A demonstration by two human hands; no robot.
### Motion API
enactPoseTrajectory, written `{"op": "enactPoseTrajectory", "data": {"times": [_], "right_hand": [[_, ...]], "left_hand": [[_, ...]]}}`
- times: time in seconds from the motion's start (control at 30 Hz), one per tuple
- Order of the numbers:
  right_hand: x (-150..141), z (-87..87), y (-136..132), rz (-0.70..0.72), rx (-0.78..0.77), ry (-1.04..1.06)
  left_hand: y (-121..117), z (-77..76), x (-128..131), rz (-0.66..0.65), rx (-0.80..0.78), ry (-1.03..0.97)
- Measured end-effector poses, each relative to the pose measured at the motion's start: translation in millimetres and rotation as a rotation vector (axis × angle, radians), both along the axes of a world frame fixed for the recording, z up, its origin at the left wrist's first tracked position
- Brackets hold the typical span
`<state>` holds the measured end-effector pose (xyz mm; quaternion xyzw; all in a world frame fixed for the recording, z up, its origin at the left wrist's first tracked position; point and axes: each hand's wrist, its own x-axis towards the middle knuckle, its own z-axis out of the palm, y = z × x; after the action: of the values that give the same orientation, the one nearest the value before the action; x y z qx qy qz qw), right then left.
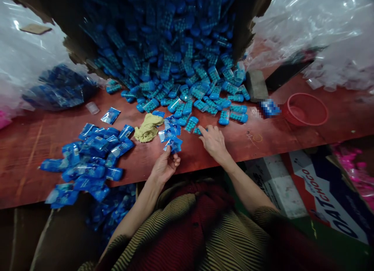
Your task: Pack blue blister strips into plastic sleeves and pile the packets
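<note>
My left hand [166,165] is closed in a pinch on the lower edge of a blue printed wrapper [174,145]. More blue wrappers [169,127] lie just beyond it. My right hand [214,141] has its thumb and fingers closed around the near end of a small clear container [198,130] with blue caps and small blue balls inside; the fingers partly cover it. A crumpled yellowish cloth [147,127] lies left of the wrappers. Beyond both hands, a large heap of similar containers [187,92] spills onto the red tabletop [146,162].
Wrapped blue packs [90,154] are piled on the left, some at the table's front edge. A torn cardboard box [80,55] surrounds the heap. At right stand a grey block [257,85] and a red plastic basket [306,109]. Large clear plastic bags [330,33] flank the box.
</note>
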<state>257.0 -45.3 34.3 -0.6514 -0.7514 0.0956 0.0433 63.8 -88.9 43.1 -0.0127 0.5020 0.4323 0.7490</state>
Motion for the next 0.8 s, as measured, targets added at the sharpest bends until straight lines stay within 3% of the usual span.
{"op": "enactPoseTrajectory", "data": {"times": [0.07, 0.13, 0.23, 0.33, 0.53, 0.8], "right_hand": [[2.6, -5.7, -0.2, 0.016, 0.006, 0.107], [5.5, -5.0, -1.1, 0.027, -0.013, 0.358], [9.5, 7.2, -5.0, 0.108, -0.111, 0.847], [9.2, 23.9, -12.0, 0.260, -0.234, 1.091], [3.7, 33.7, -17.6, 0.388, -0.280, 1.059], [1.2, 34.7, -21.4, 0.341, -0.215, 1.003]], "left_hand": [[0.6, -0.9, 0.7, 0.006, -0.006, 0.001], [1.6, -2.4, 0.8, 0.015, 0.000, 0.007], [2.1, -5.3, 0.3, 0.028, 0.025, 0.035], [0.7, -8.1, 0.1, 0.036, 0.060, 0.059], [-2.3, -9.3, 0.0, 0.011, 0.123, 0.050], [-4.7, -15.2, -4.6, -0.020, 0.265, 0.041]]}}
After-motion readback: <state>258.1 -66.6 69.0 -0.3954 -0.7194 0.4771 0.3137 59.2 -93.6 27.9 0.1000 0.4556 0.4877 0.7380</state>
